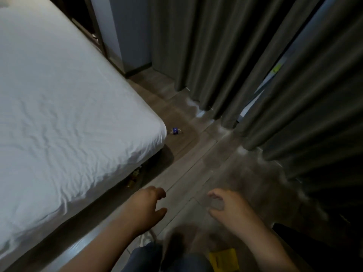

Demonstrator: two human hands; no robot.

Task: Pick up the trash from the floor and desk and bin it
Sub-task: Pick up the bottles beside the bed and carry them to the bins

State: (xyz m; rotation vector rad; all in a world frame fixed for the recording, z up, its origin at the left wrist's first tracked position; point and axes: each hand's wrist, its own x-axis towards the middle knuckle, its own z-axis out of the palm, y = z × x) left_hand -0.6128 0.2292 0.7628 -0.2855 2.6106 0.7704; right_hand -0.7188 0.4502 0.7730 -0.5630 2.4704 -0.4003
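A small clear plastic bottle [175, 131] with a blue label lies on its side on the wooden floor, just past the bed's corner. Some small brownish litter [134, 175] shows under the bed's edge, too dark to identify. My left hand [146, 206] and my right hand [228, 207] hang in front of me above the floor, well short of the bottle. Both have loosely curled fingers and hold nothing.
A bed [64, 99] with a white sheet fills the left side. Grey curtains [255, 61] hang along the right and back, with a dark object [318, 238] low at the right. A yellow thing [224, 258] lies near my legs.
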